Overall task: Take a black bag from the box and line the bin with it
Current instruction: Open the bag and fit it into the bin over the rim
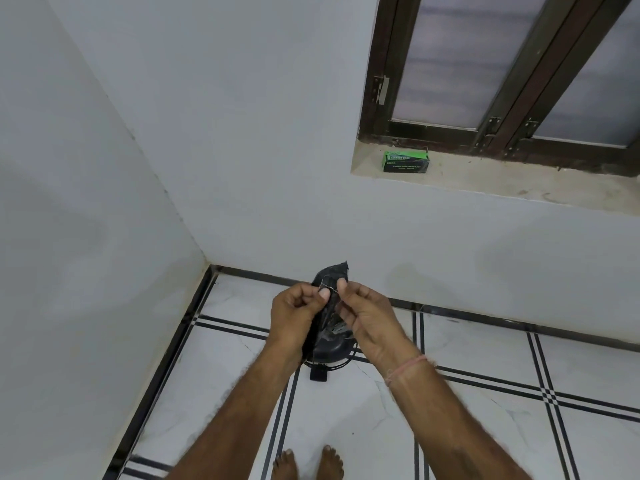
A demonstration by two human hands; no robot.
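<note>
Both hands are up in front of the corner wall. The left hand [294, 313] and right hand [363, 317] have their fingers curled in, and each thumb pinches the top edge of the black bag [332, 273]. The bag is out of its box and held as a narrow folded strip right above the bin [332, 351] on the tiled floor [485, 427]. The biggest risk, as I read it: the bin's lid looks shut, and with both hands busy nothing can go in until the pedal [318, 374] is pressed, so the lining could stall here. Next, the bag itself. If this is the sealed end, rubbing at it opens nothing, and thumbs tugging hard on thin film could tear it. A smaller worry is that one pinch slips and the strip drops onto the lid. Now what's hard to see. The bin is mostly covered by hands and bag, with only a dark rounded top, a wire-like ring and the pedal showing, so I can't say how deep it is. The bag's lower length blends into the bin's black, and I can't tell where one ends. The fingers behind the film are hidden. Up on the window sill [485, 183] sits the green box [406, 162], well apart, its print too small to read and its opening not visible.
</note>
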